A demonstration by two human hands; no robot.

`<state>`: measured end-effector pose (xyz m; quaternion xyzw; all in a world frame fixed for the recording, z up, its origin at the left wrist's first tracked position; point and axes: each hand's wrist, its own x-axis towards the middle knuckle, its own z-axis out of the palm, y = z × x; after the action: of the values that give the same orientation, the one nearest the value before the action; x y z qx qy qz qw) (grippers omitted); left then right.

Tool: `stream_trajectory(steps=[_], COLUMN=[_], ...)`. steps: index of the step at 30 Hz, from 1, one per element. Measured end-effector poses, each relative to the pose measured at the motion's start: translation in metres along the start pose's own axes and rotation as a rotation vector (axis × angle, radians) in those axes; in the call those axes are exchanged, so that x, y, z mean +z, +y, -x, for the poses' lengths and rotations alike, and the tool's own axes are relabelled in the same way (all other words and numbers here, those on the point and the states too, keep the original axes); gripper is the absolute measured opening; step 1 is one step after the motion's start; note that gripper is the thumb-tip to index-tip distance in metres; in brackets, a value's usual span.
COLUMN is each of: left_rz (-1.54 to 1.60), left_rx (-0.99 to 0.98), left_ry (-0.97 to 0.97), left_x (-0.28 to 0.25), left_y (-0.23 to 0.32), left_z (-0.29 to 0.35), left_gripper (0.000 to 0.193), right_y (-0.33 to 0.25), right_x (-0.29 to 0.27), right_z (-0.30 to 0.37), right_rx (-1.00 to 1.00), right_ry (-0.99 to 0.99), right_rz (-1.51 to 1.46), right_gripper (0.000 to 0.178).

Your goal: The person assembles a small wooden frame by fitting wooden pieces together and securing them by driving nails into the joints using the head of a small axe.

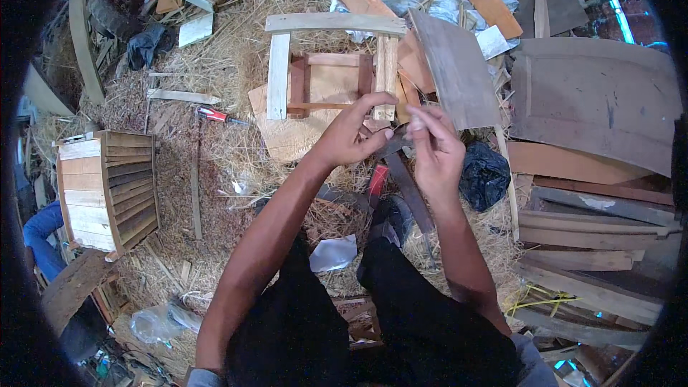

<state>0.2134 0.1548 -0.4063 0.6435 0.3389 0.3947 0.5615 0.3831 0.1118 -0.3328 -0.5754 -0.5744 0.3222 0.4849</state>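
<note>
My left hand (358, 132) is in front of me with index finger and thumb spread apart; its other fingers are curled and partly hidden. Close to its right, my right hand (438, 158) has its thumb and fingertips drawn together, slightly blurred. Whatever they pinch, if anything, is too small to make out. A dark flat piece (393, 145) shows between the hands, just under the left thumb; I cannot tell whether it is held. Beyond the hands lies a wooden frame (333, 24) of pale strips, with a reddish-brown inner frame (297, 82). Below them is a red-handled tool (377, 180), partly hidden.
A slatted wooden box (82, 186) stands at the left, and a red screwdriver (211, 114) lies on the straw. To the right are a grey board (459, 68), a black plastic bag (484, 175) and stacked planks (584, 233). Another person's blue-clad limb (44, 240) shows far left.
</note>
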Motion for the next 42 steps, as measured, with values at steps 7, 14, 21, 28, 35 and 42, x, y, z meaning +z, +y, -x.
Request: stream_trajectory(steps=[7,14,21,28,35,42], left_rz=[0.047,0.043,-0.012,0.022,-0.148,-0.193], left_rx=[0.029,0.067,0.125,0.153,0.194,0.137], left_ry=[0.0,0.006,0.017,0.031,0.065,0.131], left_x=[0.001,0.0,0.0,0.0,-0.008,-0.006], left_y=[0.0,0.001,0.001,0.004,0.014,0.026], left_z=[0.0,0.0,-0.004,-0.003,-0.003,0.003], left_gripper=[0.058,0.058,0.057,0.053,0.044,0.04], right_y=[-0.016,-0.005,0.004,0.007,0.002,0.002], right_x=[0.014,0.022,0.018,0.014,0.01,0.008], right_z=[-0.006,-0.011,-0.014,-0.018,-0.022,-0.024], right_rx=[0.002,-0.104,-0.272,-0.45,-0.567,-0.622], right_ry=[0.007,0.024,0.011,-0.046,-0.094,-0.121], right_rz=[-0.006,0.056,0.182,0.294,0.334,0.336], right_gripper=[0.015,0.013,0.016,0.017,0.02,0.021])
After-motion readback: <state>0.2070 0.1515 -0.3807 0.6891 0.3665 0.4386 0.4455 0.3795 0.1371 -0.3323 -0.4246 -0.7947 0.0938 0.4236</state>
